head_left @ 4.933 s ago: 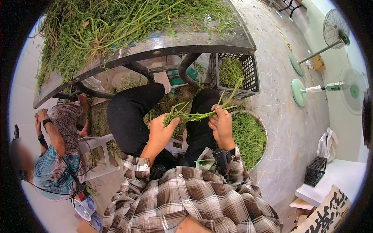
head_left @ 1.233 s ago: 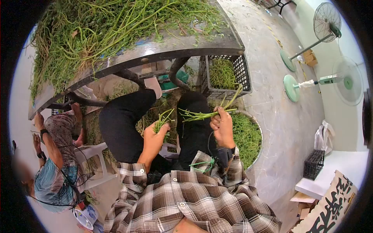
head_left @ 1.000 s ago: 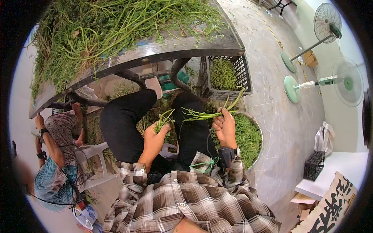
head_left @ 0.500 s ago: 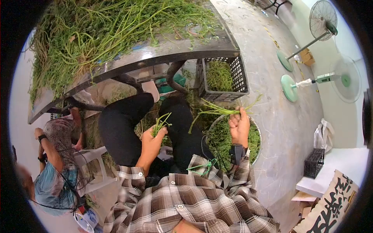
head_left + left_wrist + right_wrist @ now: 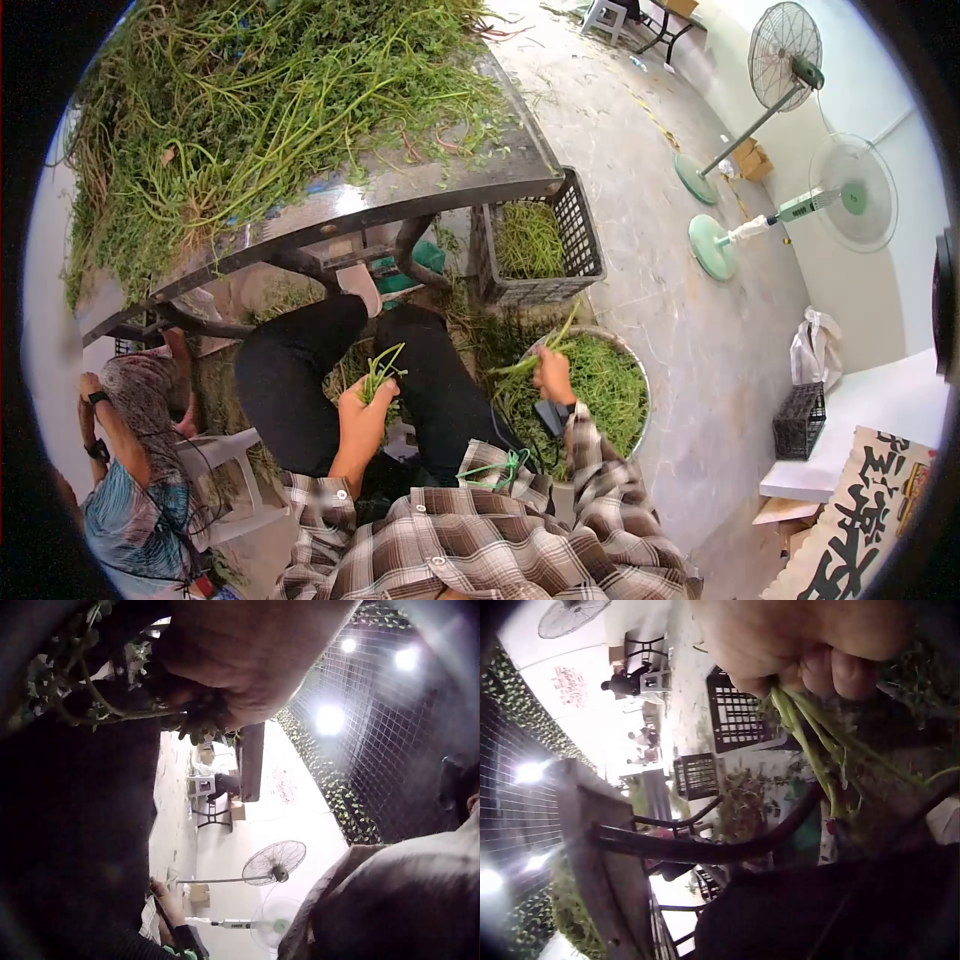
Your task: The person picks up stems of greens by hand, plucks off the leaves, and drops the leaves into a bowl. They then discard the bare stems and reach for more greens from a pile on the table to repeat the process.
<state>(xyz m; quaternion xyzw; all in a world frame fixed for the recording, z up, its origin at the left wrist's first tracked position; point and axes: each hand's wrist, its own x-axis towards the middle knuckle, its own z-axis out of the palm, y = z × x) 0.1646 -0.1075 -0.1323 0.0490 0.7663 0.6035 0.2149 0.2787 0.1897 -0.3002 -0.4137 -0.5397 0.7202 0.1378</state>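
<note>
While the person sits with knees apart below the table (image 5: 440,195), the left hand (image 5: 362,405) grips a small tuft of cut stems (image 5: 378,368) between the thighs, its long axis close to upright, tips pointing up toward the table edge. The right hand (image 5: 553,376) clenches a longer bunch of green stems (image 5: 535,355) right over the round metal basin (image 5: 640,420) of greens on the floor. That bunch slants away from the fist, with loose ends fanning up and to the left toward the black crate (image 5: 585,235). From the right wrist view, the fingers (image 5: 851,671) pinch the stalks tight, which run diagonally down out of the fist.
</note>
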